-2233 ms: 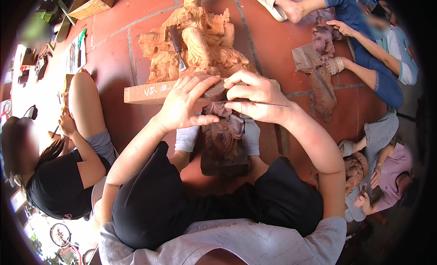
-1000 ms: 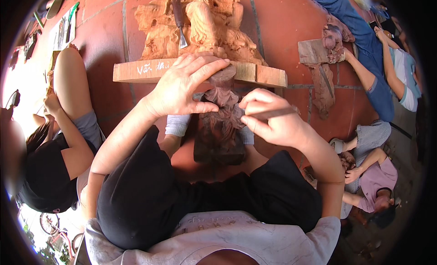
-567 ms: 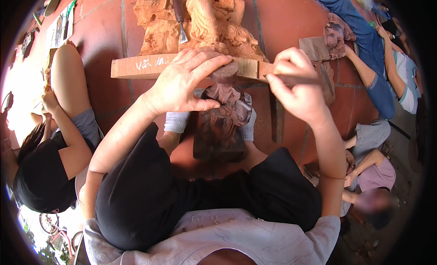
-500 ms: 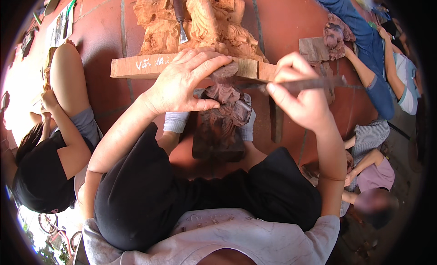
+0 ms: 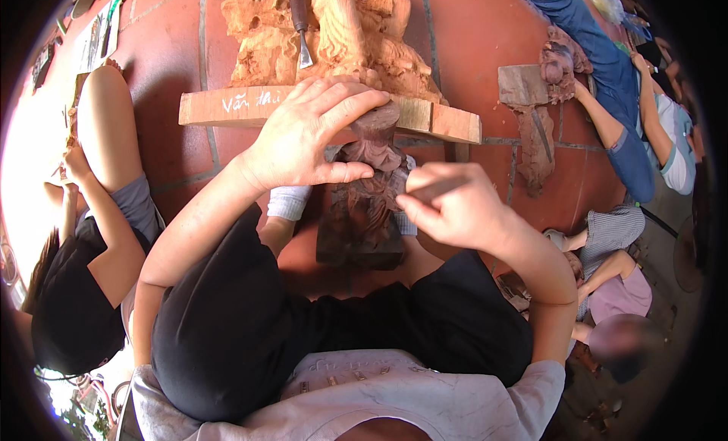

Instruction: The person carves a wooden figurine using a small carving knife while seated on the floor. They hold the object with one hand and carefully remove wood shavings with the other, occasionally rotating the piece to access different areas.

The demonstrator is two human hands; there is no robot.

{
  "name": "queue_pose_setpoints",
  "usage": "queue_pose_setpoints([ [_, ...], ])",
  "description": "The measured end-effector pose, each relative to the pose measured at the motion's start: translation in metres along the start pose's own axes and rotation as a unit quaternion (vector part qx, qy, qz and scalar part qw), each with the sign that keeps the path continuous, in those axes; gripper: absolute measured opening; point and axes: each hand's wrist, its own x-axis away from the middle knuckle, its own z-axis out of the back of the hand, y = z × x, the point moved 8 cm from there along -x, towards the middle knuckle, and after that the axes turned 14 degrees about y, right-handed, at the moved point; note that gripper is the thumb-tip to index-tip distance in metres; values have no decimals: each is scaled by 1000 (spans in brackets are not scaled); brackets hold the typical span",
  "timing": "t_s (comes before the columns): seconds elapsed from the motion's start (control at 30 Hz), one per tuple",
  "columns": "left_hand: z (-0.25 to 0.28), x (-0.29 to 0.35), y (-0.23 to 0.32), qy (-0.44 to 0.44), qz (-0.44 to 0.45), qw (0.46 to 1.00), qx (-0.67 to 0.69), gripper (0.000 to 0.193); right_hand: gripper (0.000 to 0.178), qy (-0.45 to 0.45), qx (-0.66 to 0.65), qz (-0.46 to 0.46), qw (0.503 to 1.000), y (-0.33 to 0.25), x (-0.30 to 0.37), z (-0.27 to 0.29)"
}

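Observation:
A dark brown wood carving [image 5: 368,202], cut into folds and figure shapes, stands upright between my feet on a square base. My left hand [image 5: 311,130] grips its top, fingers over the upper end and thumb along the near side. Close against the carving's right side is my right hand [image 5: 455,206], fingers curled. The dark chisel it held in the earlier frame is now almost wholly hidden inside the fist, so where its blade lies cannot be told.
Ahead lies a large pale orange wood carving [image 5: 334,43] on a thick board [image 5: 205,109], with a chisel [image 5: 301,28] on it. Another dark carving [image 5: 535,149] rests on the red tile floor [image 5: 485,31] at right. Other people sit on both sides, one by my left [image 5: 83,274].
My right hand has moved left and down toward the carving and turned, and the chisel's long shaft no longer shows. My left hand keeps its place on top.

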Motion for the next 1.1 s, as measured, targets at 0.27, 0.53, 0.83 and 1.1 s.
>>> queue_pose_setpoints([
  [0.27, -2, 3, -1, -4, 7, 1000, -2, 86, 19, 2, 31, 36, 999, -17, -5, 1],
  [0.53, 0, 7, -2, -6, 16, 1000, -6, 87, 21, 45, 29, 17, 998, -11, -20, 21],
  [0.83, 0, 6, -2, -10, 13, 1000, -4, 87, 16, 89, 51, 50, 993, -8, -23, 38],
  [1.1, -1, 7, -3, 4, 26, 1000, -6, 82, 20, 100, 91, 34, 990, -4, -24, 34],
])
